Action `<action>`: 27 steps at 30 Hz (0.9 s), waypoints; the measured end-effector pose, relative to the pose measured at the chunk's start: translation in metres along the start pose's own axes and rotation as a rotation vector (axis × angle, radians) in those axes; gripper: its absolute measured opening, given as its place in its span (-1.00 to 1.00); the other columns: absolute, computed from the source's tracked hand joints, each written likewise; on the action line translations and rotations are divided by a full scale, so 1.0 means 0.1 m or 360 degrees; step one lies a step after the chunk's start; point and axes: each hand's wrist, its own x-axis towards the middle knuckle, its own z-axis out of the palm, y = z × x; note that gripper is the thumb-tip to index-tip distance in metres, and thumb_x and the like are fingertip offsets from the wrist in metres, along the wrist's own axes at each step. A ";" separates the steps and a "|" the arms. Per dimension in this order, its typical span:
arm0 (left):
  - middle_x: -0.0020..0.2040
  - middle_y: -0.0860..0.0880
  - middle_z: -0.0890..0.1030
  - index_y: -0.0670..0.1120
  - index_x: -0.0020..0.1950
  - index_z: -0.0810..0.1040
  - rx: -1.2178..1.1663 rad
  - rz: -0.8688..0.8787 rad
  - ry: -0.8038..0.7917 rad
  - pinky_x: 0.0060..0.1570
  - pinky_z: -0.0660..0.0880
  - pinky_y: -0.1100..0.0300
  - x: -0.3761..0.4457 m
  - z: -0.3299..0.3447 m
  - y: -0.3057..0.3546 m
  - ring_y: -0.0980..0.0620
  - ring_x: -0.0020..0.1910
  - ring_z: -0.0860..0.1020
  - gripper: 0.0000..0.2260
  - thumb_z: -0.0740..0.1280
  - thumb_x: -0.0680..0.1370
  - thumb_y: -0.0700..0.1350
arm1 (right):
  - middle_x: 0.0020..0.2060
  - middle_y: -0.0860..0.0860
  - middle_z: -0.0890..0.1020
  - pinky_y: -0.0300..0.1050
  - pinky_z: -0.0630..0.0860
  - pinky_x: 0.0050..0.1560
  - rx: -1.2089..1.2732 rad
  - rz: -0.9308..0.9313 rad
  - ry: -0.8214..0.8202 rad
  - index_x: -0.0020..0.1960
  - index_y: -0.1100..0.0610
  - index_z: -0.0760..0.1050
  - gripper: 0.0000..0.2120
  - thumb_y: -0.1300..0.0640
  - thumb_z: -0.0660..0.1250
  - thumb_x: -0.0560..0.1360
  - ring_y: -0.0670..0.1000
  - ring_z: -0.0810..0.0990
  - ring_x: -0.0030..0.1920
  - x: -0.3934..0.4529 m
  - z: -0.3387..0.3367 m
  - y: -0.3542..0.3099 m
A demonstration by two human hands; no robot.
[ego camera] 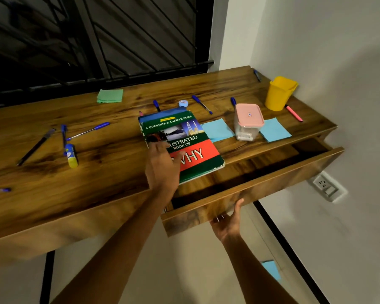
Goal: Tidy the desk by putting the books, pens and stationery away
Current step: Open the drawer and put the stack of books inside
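A green and red book (184, 137) lies on the wooden desk (101, 172), its near corner jutting over the open drawer (250, 185). My left hand (162, 167) rests flat on the book's near left part. Under the drawer front, my right hand (227, 220) grips its lower edge. Several blue pens (88, 130) lie scattered across the desk. A glue stick (71, 155) and a dark pen (36, 147) lie at the left. Blue sticky notes (217, 129) sit beside a pink-lidded box (248, 121).
A yellow cup (280, 93) stands at the far right with a pink marker (294, 113) next to it. A green cloth (110, 95) and a small round tape (183, 103) lie near the back edge. A wall socket (326, 186) is at the right; blue paper (271, 269) lies on the floor.
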 end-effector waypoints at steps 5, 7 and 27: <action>0.23 -0.06 0.51 -0.06 0.30 0.44 0.0292 0.0725 -0.0839 0.24 0.40 0.07 -0.89 0.17 0.10 -0.03 0.26 0.45 -0.53 0.23 0.52 0.22 | 0.28 0.21 0.47 0.12 0.55 0.04 -0.0075 -0.0056 0.0058 0.45 0.20 0.21 0.05 -0.41 0.40 0.19 0.23 0.48 0.26 -0.31 -0.29 -0.01; 0.28 -0.11 0.49 -0.04 0.37 0.38 0.0452 0.0610 -0.1219 0.25 0.36 0.04 -1.11 0.20 0.08 -0.08 0.30 0.43 -0.55 0.22 0.56 0.15 | 0.27 0.19 0.48 0.10 0.51 0.08 -0.0172 -0.0154 0.0088 0.44 0.19 0.24 -0.04 -0.37 0.38 0.24 0.20 0.48 0.25 -0.47 -0.35 -0.06; 0.09 -0.15 0.58 -0.14 0.06 0.57 0.0550 0.0666 -0.1471 0.10 0.49 0.01 -2.05 0.00 0.43 -0.13 0.14 0.51 -0.78 0.40 0.45 -0.12 | -0.06 -0.03 0.60 -0.13 0.51 0.13 -0.4199 -0.0920 -0.0602 0.02 -0.02 0.58 -0.80 0.12 0.45 0.40 -0.03 0.57 0.01 -1.70 -0.24 -1.34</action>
